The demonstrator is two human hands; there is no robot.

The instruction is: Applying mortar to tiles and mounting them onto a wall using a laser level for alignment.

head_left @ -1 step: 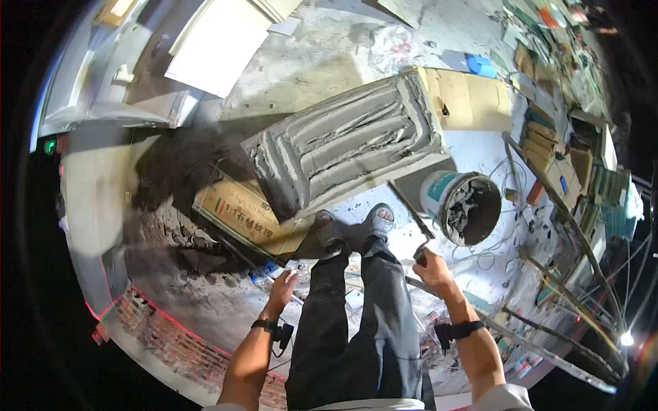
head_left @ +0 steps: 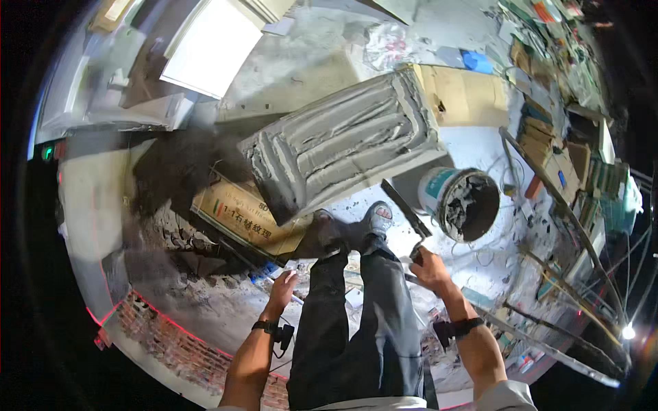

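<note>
My right hand (head_left: pixel 429 266) is closed round the handle of a trowel (head_left: pixel 409 214), its long dark blade pointing up and left, between the slab and the bucket. Before my feet lies a large rectangular slab (head_left: pixel 301 203), its top coated with grey mortar (head_left: pixel 343 140) in thick ridges. To the right, a white and green bucket (head_left: pixel 436 190) leans on its side, mouth toward me, smeared inside with mortar. My left hand (head_left: pixel 281 290) hangs beside my left leg, fingers curled together. Something pale shows at its fingertips; I cannot make out whether it is held.
A printed cardboard box (head_left: pixel 240 218) lies left of my feet, partly under the slab. Another cardboard box (head_left: pixel 473 96) is beyond the slab. White panels (head_left: pixel 212 51) lie at the far left. Rubble, boards and a long pole (head_left: pixel 548 185) lie to the right.
The trowel blade has turned in my right hand and now shows more of its broad face. The view has shifted slightly; my left hand keeps its place.
</note>
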